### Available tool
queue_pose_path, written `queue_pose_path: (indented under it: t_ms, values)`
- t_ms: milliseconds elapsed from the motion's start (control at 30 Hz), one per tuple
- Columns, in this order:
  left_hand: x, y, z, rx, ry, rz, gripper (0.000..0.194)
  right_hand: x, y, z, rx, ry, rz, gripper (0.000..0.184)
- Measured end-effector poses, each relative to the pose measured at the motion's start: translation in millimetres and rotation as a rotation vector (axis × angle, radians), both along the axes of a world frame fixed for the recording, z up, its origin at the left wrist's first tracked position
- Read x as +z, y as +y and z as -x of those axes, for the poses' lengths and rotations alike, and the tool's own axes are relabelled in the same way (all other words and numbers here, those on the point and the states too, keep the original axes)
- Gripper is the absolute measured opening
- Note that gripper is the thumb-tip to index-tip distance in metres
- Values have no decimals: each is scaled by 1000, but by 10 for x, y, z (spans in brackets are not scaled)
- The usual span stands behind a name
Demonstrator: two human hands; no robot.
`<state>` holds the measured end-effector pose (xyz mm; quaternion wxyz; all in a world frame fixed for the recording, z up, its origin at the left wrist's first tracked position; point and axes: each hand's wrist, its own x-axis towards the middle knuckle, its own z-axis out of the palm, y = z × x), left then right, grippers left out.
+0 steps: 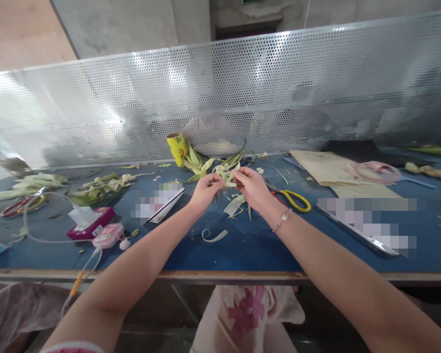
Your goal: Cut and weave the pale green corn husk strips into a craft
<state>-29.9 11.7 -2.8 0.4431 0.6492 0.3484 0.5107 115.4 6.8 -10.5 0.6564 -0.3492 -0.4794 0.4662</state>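
Observation:
In the middle of the blue table, my left hand [206, 191] and my right hand [254, 186] meet with fingertips pinched on a pale strip of corn husk [230, 185]. The strip spans the small gap between the hands. Loose husk pieces [235, 205] lie just below my fingers, and more green husks [202, 169] spread behind them. Close to my right wrist rest scissors [297, 200] with yellow and red handles. A curled pale strip [216, 236] lies nearer the front edge.
A perforated metal screen [228, 88] backs the table. Behind the husks stands a yellow cylinder [177, 149]. Phones [165, 206] lie on both sides. At left are a purple power strip [91, 225], cables, husk piles [103, 189] and red-handled scissors [22, 203]; cardboard [316, 169] lies right.

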Motion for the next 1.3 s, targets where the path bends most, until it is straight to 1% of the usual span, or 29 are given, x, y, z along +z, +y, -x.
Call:
queue_pose_path:
  t_ms: [167, 333, 433, 533, 600, 667, 767, 867, 967, 1033, 1100, 1200, 1300]
  values:
    - [13, -19, -5, -45, 11, -6, 22, 21, 3, -10, 12, 22, -49, 28]
    - [1, -23, -8, -85, 7, -1, 22, 58, 0, -46, 115, 45, -49, 27]
    - [-3, -25, -11, -109, 7, 10, 24, 65, 7, -69, 153, 72, -60, 25]
    - [7, -38, -15, -136, 9, 23, 25, 53, 34, -83, 159, 110, -77, 23]
    - [20, -56, -19, -146, 12, 35, 25, 42, 52, -90, 127, 100, -89, 22]
    - [38, -79, -23, -153, 16, 49, 26, 36, 60, -98, 55, 34, -113, 21]
    - [63, -113, -34, -167, 44, 65, 25, 44, 35, -114, -37, -181, -218, 18]
    - [67, -127, -49, -192, 87, 59, 22, 69, -25, -116, -27, -419, -323, 14]
    - [44, -109, -54, -223, 119, 42, 18, 91, -79, -95, -3, -555, -396, 9]
    - [24, -93, -47, -242, 111, 43, 17, 89, -91, -76, 1, -580, -411, 9]
    - [11, -87, -39, -271, 83, 66, 19, 73, -84, -60, 7, -563, -382, 12]
    - [11, -105, -44, -296, -22, 170, 23, 41, -57, -48, -9, -509, -327, 18]
    - [18, -123, -75, -248, -154, 247, 30, 28, -50, -40, -35, -502, -304, 20]
